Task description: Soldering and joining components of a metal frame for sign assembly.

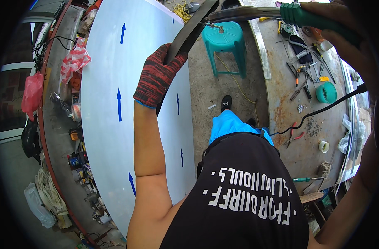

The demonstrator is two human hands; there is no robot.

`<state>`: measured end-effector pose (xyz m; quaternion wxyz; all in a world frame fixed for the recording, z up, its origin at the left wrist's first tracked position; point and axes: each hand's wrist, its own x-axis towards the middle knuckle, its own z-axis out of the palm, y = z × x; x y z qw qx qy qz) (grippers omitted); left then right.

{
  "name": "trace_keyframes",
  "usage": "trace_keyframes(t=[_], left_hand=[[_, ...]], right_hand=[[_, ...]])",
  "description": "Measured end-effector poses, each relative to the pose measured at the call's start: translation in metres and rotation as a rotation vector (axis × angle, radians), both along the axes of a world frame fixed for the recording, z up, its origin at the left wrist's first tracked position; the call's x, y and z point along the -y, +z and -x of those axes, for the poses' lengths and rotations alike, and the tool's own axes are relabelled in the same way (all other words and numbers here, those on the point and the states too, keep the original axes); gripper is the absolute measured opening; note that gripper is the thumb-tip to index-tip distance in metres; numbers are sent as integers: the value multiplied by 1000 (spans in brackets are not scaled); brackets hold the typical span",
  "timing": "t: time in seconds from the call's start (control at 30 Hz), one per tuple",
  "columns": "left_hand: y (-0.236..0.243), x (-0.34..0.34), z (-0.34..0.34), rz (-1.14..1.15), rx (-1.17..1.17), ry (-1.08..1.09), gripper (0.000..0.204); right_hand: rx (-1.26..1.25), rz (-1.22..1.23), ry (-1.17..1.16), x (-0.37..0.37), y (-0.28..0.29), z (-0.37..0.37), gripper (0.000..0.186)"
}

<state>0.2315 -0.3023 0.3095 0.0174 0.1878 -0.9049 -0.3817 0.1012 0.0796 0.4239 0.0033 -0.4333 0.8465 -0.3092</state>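
A cluttered workshop lies around us, with the green stool on its bare floor as our landmark. Left of the stool stretches a long pale sheet marked with blue arrows; right of it stands the bench, strewn with hand tools, a green cup and red-handled pliers.

The dark strip is held up in the air, just left of the stool, slanting from upper right to lower left, its lower part passing behind the glove. We judge it stiff and fairly light for its length, probably metal, smooth enough to slide in a loose grip and perhaps sharp along its edges. We would take hold across its width, with the gloved side doing the gripping. The green-handled tool looks solid and heavier, best held by its ribbed grips; its head overlaps the strip beside the stool, though we cannot tell whether they touch.

Our left hand, in a red and black glove, is curled around the strip, the forearm reaching up nearly straight. Our right hand, well to the right of the stool, is wrapped around the tool's grips, in shadow, its arm raised wide along the edge of view.
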Motion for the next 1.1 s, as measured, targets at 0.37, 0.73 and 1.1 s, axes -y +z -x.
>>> trace_keyframes(t=[0.37, 0.73, 1.1], left_hand=[[-1, -2, 2, 19, -56, -22, 52], [5, -5, 4, -2, -36, -30, 59], [15, -7, 8, -47, 25, -28, 70]], right_hand=[[-10, -15, 3, -2, 4, 1, 41], [-2, -33, -4, -6, 1, -5, 41], [1, -62, 4, -4, 2, -8, 41]])
